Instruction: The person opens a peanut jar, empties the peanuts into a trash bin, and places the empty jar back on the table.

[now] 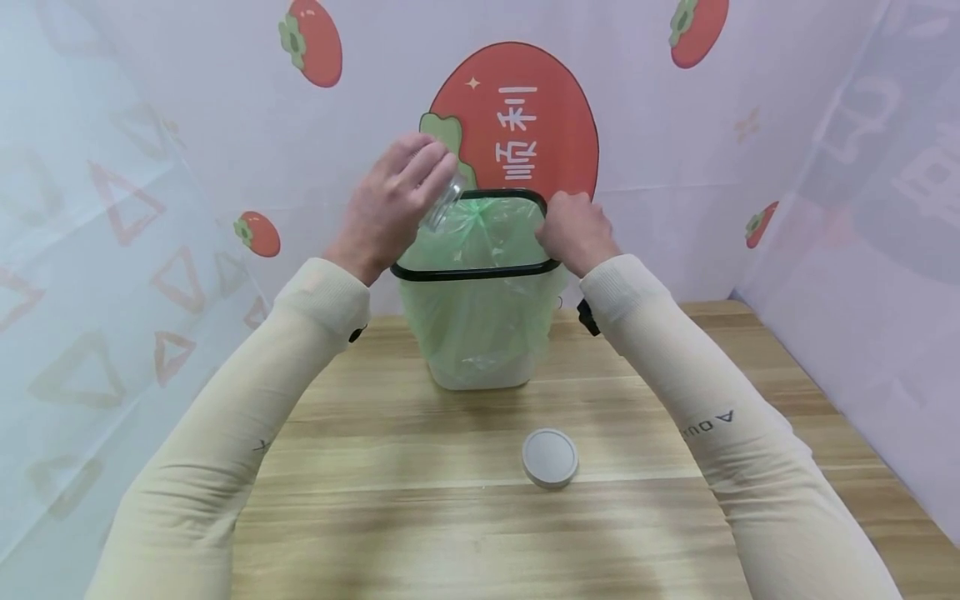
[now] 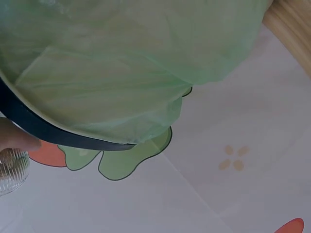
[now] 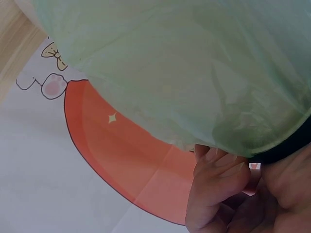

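A white trash bin [image 1: 480,380] with a black rim [image 1: 476,273] stands on the table, lined with a translucent green bag [image 1: 480,321]. My left hand [image 1: 397,196] grips a clear jar [image 1: 444,202], tilted at the left side of the bin's mouth. Its ribbed wall [image 2: 14,174] shows at the edge of the left wrist view. On the opposite side, my right hand [image 1: 577,229] holds the bin's rim, fingers [image 3: 218,170] curled against the bag just under it. A round grey lid [image 1: 550,457] lies flat on the table in front of the bin.
The wooden table [image 1: 375,500] meets a back wall sheet [image 1: 360,75] printed with persimmons, right behind the bin. Similar printed sheets hang at the left [image 1: 97,250] and right [image 1: 885,250].
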`<state>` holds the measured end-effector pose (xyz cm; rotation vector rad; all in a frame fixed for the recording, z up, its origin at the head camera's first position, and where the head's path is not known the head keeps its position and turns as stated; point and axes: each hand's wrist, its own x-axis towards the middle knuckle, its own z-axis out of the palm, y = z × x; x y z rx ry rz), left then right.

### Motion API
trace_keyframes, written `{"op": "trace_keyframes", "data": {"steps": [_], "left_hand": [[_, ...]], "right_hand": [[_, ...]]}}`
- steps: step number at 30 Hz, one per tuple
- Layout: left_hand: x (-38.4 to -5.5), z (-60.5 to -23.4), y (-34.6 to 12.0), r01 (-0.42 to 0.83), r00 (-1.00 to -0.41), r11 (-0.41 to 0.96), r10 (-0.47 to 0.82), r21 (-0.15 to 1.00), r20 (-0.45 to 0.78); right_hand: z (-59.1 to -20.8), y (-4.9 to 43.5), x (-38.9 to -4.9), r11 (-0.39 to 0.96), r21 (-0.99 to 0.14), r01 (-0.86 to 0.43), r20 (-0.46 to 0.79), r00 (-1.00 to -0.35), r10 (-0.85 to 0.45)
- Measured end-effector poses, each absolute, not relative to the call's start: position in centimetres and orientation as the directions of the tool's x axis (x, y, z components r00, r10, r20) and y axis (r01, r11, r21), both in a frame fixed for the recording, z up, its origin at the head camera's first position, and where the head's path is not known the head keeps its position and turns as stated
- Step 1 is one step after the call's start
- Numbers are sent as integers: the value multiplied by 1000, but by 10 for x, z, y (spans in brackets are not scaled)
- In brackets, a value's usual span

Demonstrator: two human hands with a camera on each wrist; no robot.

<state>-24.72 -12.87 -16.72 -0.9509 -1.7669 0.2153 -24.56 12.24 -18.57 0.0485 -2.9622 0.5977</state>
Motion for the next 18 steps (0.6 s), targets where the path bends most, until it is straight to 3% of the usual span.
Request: {"op": "trace_keyframes", "data": {"steps": [18], "left_hand": [[-241, -158, -128, 470, -167, 653, 727, -594, 666]], "right_hand": [[-186, 121, -244, 924, -379, -58, 131, -991, -9]]}}
